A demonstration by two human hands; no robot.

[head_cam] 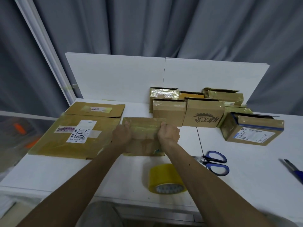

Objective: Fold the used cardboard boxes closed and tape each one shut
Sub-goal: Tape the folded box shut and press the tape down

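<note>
Reporting grip: left hand and right hand each clamp curled fingers on one end of the small cardboard box, at table centre, beyond the tape roll. (Operator)

Caution: releasing either hand to fetch tape will probably let the flaps spring open. (Supervisor)

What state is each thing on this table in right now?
Small box: held at both ends, on table.
Left hand: grips box.
Right hand: grips box.
Tape roll: untouched, near table's front.
Scissors: lying flat, untouched.
Large flat box: flattened, lying left.
</note>
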